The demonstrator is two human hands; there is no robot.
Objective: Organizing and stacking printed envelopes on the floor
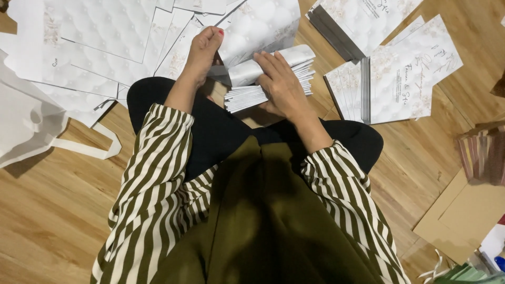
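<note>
I sit cross-legged on a wooden floor in striped sleeves. My right hand [281, 84] rests flat on a stack of folded white quilted-pattern cards [263, 89] lying on my lap and steadies the top card, which curls over. My left hand [205, 50] reaches forward and pinches the corner of a flat white quilted sheet [252, 23] lying on the floor beyond my knee. Its fingers are closed on the paper's edge.
Loose white unfolded sheets [100, 37] cover the floor at top left. Stacks of folded cards [400, 79] lie at the right and top right [357, 21]. A white fabric bag [26, 121] lies at the left. Cardboard [463, 215] and a striped bundle [484, 155] sit at the right edge.
</note>
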